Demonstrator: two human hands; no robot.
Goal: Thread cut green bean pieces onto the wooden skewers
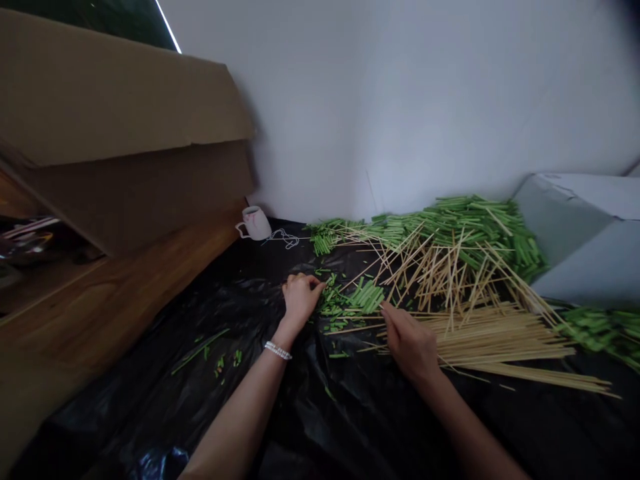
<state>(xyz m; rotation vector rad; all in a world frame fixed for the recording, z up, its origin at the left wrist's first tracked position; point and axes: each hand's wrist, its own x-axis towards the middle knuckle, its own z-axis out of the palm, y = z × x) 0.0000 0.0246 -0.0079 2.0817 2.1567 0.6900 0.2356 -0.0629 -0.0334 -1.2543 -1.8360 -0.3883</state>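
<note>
My left hand (301, 297), with a pale beaded bracelet (278, 350) at the wrist, is at the left edge of a small heap of cut green stem pieces (335, 303). Its thumb and forefinger are pressed together beside the pieces; what they pinch is too small to make out. On the other side, my right hand (414, 341) is closed, thumb against forefinger, at the end of a slanted row of green stem pieces (367, 297). Whatever lies in that pinch is hidden. Thin wooden sticks (493, 337) lie in a bundle under and beyond my right hand.
Behind, a larger pile of green stems (470, 227) and crossed loose sticks (435, 273) lie along the white wall (400, 100). A mug (256, 223) and white string (284, 238) sit back left. Cardboard box (125, 107) left, pale box (580, 233) right, black plastic sheet (200, 393) beneath.
</note>
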